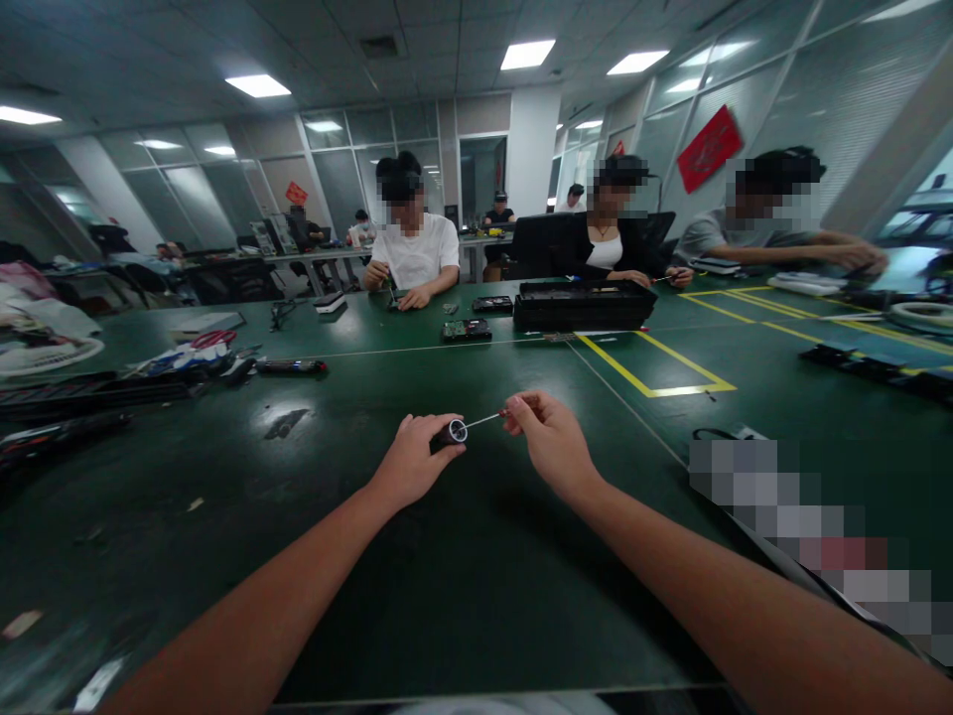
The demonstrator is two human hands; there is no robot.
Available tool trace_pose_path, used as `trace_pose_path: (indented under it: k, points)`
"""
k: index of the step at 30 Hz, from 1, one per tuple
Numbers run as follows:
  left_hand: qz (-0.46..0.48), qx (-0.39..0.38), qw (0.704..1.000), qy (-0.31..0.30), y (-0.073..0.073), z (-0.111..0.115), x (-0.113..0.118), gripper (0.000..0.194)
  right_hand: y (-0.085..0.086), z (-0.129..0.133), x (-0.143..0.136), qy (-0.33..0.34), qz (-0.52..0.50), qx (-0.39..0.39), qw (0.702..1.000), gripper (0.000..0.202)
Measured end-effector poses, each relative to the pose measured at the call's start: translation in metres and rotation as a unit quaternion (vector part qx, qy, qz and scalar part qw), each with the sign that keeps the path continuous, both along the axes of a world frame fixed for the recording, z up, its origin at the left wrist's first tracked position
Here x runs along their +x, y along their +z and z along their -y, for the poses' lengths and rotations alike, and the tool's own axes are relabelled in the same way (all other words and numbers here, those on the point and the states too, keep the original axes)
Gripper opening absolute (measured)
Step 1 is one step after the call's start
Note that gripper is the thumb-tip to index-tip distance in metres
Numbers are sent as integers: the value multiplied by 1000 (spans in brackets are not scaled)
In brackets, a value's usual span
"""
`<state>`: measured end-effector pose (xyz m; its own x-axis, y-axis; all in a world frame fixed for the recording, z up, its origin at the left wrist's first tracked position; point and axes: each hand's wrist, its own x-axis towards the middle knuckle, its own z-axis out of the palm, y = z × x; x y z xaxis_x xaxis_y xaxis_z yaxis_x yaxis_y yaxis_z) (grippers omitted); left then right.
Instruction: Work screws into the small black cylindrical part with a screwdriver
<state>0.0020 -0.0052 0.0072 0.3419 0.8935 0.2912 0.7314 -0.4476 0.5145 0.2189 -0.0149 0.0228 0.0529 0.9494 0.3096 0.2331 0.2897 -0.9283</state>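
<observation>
L hand (417,462) has its grip closed round a short dark cylinder (441,439), thumb below & fingers over the top, silver-rimmed open end facing R & toward the camera. R hand (555,442) has its grip pinched, thumb vs fingertips, on the red end of a thin tool (485,420); metal shaft runs L & slightly down to the cylinder's rim, tip at or just inside the opening, can't tell which. Cylinder's approx mid-view, in front of the person, over the green tabletop (462,576); can't tell if it touches the surface. Beyond the hands: circuit board unit (467,329), w/ long black case (585,308) just R of it & yellow tape outline (647,379) nearer. L side: black tool w/ red end (290,366) lying flat near a heap of cables & bits (212,343). Far side of tabletop: co-worker in white top (421,253), both hands at a small item; another in black jacket (572,246) behind the case; third in grey top (704,238) far R, arms stretched out
</observation>
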Motion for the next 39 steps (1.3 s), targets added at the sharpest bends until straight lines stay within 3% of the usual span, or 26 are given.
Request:
trace_pose_path:
  k: [11,17,22,28,35,39]
  points:
    - [16,0,1000,-15,-2,0,0,39,-1,-3,3,-38,26,-9,999,38]
    - [12,-1,1000,-20,-1,1,-1,41,9,4,5,-58,119,-12,991,49]
    - [5,3,1000,-23,-1,1,-2,39,11,8,4,-66,165,31,984,44]
    - [2,-1,1000,-11,1,1,-3,41,14,11,1,-50,161,41,985,37]
    - [9,7,1000,-15,0,1,-2,41,13,7,4,-70,148,3,986,47]
    - [11,18,1000,-16,-2,0,-3,40,9,4,5,-72,177,19,981,49]
